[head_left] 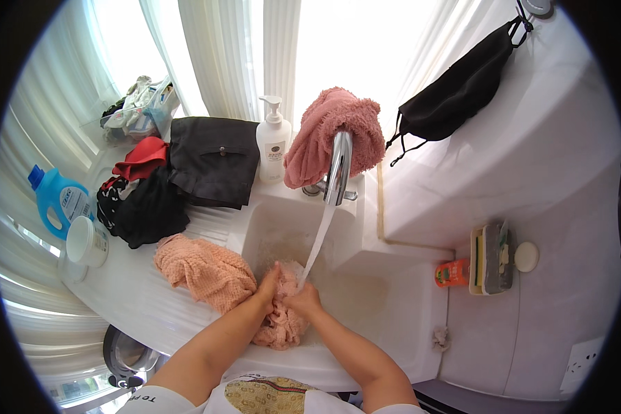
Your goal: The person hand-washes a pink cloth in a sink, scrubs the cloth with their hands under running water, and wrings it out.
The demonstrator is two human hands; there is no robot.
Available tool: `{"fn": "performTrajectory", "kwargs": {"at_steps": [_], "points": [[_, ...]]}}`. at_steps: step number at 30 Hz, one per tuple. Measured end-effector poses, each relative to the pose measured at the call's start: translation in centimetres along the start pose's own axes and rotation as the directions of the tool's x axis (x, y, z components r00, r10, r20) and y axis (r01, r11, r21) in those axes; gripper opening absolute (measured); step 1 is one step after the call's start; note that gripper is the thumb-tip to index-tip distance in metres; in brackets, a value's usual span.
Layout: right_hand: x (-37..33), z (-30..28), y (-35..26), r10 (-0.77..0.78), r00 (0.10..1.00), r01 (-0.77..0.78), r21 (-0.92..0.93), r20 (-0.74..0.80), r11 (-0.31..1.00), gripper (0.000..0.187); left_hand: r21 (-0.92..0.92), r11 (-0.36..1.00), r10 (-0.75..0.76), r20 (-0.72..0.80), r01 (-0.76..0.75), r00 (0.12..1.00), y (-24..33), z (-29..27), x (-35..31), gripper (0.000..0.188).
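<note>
A wet, crumpled peach towel (281, 329) is bunched up in the white sink (366, 293), partly over its near side. Both my hands are closed on it: my left hand (269, 281) grips its left side, and my right hand (305, 302) presses in from the right. Water runs from the chrome faucet (338, 169) in a slanting stream onto the towel between them. Another heap of peach waffle-textured fabric (203, 272) lies on the ribbed washboard ledge beside my left hand; I cannot tell whether the two pieces are joined. My fingertips are partly hidden in the folds.
A pink fluffy towel (334, 138) drapes over the faucet. Left, the ledge holds dark folded clothing (214, 162), a black garment (152, 214), a white pump bottle (274, 141), a blue detergent bottle (58, 200) and a white tub (86, 241). A black mask (455, 93) hangs at right.
</note>
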State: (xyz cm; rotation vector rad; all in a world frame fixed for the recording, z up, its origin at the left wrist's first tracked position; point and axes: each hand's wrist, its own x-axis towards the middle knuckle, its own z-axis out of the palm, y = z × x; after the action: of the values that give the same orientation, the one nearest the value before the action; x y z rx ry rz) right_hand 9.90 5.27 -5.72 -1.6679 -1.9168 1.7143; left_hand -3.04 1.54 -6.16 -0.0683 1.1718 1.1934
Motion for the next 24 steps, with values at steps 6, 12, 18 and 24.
{"fn": "performTrajectory", "kwargs": {"at_steps": [6,12,18,24], "points": [[-4.9,-2.4,-3.8,-0.703,0.709,0.689,-0.157,-0.056,0.707,0.053,-0.29,0.942,-0.019,0.457,0.169,0.889,1.1,0.9,-1.0,0.052],[-7.4,-1.4,-4.3,-0.678,0.675,0.541,-0.429,-0.292,0.723,0.071,-0.323,0.916,-0.064,0.468,0.238,0.881,1.4,2.3,-3.8,0.043],[-5.6,0.5,-3.6,-0.632,0.648,0.581,-0.261,-0.425,0.771,0.046,-0.251,0.96,-0.042,0.312,0.125,0.949,0.2,1.2,-3.0,0.036],[-4.9,0.3,-3.4,-0.498,0.746,0.474,-0.172,-0.443,0.864,0.032,-0.226,0.972,-0.012,0.214,0.062,0.977,-0.8,1.3,-2.9,0.031]]}}
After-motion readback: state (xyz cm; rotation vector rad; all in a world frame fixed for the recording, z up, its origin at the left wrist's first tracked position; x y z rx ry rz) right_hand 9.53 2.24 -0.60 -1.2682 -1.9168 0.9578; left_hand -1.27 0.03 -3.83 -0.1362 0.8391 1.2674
